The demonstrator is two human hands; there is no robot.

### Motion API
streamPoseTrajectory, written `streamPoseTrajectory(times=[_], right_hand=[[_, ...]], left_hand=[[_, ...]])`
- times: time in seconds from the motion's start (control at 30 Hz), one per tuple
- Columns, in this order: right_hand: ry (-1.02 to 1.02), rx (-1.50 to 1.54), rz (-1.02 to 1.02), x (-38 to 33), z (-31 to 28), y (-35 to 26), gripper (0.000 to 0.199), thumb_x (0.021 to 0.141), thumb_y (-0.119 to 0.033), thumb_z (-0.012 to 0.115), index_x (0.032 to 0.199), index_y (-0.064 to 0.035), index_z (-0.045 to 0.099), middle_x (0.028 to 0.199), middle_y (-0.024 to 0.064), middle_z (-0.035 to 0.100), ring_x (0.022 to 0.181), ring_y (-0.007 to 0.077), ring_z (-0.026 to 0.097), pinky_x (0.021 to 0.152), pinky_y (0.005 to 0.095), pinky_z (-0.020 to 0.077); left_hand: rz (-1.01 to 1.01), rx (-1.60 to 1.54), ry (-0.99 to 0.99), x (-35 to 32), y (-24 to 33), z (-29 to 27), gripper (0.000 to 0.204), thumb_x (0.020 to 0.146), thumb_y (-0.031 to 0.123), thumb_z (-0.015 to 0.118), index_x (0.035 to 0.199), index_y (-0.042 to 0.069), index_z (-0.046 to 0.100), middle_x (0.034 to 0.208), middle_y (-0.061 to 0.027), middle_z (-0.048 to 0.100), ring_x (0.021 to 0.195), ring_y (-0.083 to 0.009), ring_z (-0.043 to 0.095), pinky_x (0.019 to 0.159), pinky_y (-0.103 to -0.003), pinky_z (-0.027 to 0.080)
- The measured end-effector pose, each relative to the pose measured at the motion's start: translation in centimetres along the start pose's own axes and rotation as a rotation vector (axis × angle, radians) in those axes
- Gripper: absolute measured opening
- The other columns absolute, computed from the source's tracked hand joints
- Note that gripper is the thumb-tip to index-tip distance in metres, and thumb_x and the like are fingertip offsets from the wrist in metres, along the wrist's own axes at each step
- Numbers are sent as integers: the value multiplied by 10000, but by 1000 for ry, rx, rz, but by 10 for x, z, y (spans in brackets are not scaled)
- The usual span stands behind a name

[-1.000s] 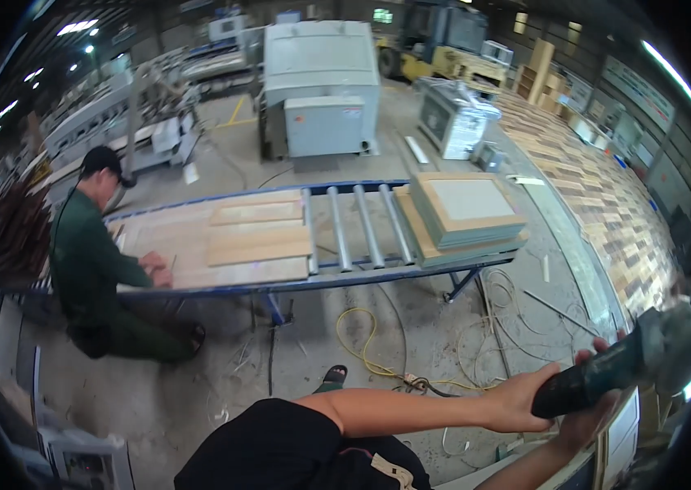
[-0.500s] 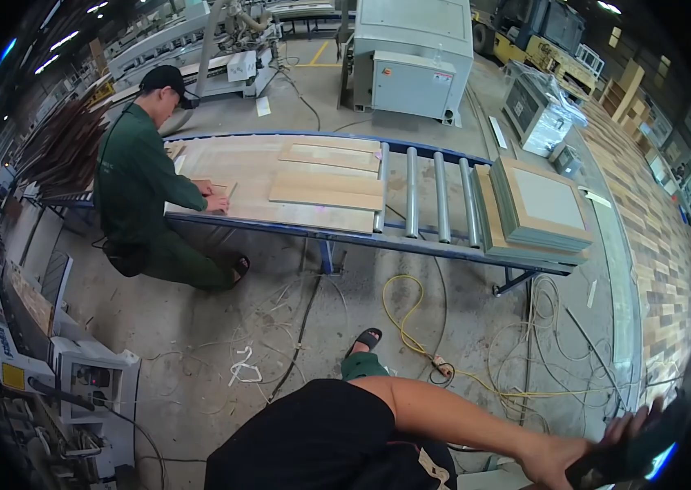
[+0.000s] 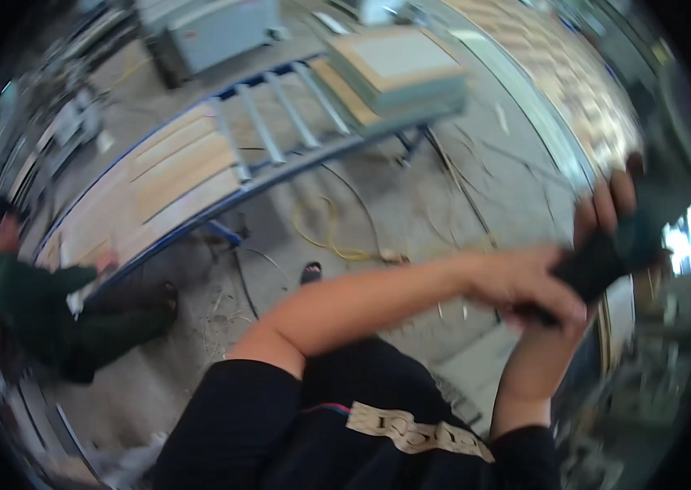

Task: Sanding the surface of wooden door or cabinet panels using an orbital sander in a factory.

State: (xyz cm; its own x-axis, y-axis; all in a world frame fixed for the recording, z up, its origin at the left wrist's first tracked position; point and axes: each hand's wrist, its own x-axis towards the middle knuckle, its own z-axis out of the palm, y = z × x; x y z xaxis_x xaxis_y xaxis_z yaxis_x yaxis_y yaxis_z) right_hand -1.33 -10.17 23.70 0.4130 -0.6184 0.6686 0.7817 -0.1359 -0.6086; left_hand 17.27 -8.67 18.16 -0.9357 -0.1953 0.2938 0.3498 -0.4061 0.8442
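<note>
My left hand (image 3: 525,287) reaches across to the right, its fingers wrapped round the near end of a dark black-and-green thing (image 3: 599,265). Blur and shadow hide what kind of thing it is. At its far side the fingers of my right hand (image 3: 611,200) curl against it; the rest of that hand is hidden behind it. My right forearm (image 3: 535,371) rises from the lower edge, close below my left hand.
A blue-framed roller conveyor (image 3: 272,98) carries flat wood boards (image 3: 186,167) and a stack of panels (image 3: 398,69). A co-worker in dark green (image 3: 39,302) bends at its left end. A yellow cable (image 3: 329,237) and other cords lie on the floor.
My view has swung to the right, so the conveyor and co-worker sit further left and tilted. My right forearm has come into view, and both hands appear higher in the picture.
</note>
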Motion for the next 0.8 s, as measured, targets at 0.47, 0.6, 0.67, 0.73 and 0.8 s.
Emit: streamPoseTrajectory(times=[0.47,0.6,0.67,0.73,0.8], right_hand=[[-150,203,346,22,15,-41,908,1090,-552,514,1698,-36,80,1744,158,265,1610,332,274,1338,463,192],[-75,-44,128,14,3,-15,938,896,-572,791,1477,71,434,1246,208,664,961,299,719,963,451,605],[220,-272,309,-23,19,-20,1031,883,-586,753,1539,100,350,1278,278,682,1064,335,740,1005,441,593],[849,-578,292,-48,49,-3,765,889,-265,842,1503,5,473,1314,176,680,1108,276,713,1028,422,563],[1151,-907,85,-51,59,42,735,829,-257,938,1397,-8,545,1217,57,665,1121,150,602,1007,341,506]], left_hand=[[38,114,106,29,57,-14,794,804,462,902,1325,-28,558,967,-105,744,752,-163,763,453,-261,538],[-122,-22,-119,30,21,-11,852,849,286,888,1484,-36,420,1020,-123,703,701,-147,699,521,-269,545],[51,351,127,19,-4,-7,966,800,276,903,1548,-39,379,1296,-174,634,1071,-221,703,918,-351,569],[82,696,490,19,-38,-14,956,764,277,926,1515,-31,420,1223,-163,687,1102,-255,705,981,-380,564],[87,607,709,13,-77,-18,831,767,210,931,1436,11,480,1195,-153,704,1083,-257,714,935,-400,576]])
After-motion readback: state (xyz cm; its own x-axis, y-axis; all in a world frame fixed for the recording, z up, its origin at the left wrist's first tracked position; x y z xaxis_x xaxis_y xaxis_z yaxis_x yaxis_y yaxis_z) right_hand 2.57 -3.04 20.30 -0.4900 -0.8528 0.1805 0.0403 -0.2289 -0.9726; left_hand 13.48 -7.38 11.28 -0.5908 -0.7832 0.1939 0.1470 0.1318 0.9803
